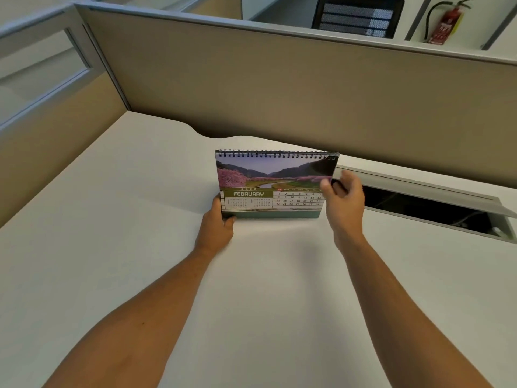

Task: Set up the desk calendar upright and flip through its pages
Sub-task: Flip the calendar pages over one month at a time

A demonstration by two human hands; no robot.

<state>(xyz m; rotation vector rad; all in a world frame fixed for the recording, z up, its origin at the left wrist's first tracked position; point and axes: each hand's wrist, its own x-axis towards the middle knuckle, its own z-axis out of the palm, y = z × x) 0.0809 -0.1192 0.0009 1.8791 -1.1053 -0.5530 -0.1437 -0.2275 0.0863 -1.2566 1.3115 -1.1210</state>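
A spiral-bound desk calendar (268,186) stands upright on the white desk (140,233), facing me. Its page shows a river landscape with pink trees and the word FEBRUARY. My left hand (218,222) grips the calendar's lower left corner at its base. My right hand (344,200) is at the right edge, thumb and fingers pinched on the edge of a page there. The wire binding runs along the top.
A beige partition wall (279,88) rises right behind the calendar. To the right, an open cable slot (425,205) with a raised grey lid cuts into the desk. A fire extinguisher (447,21) and a dark chair back (358,15) lie beyond the partition.
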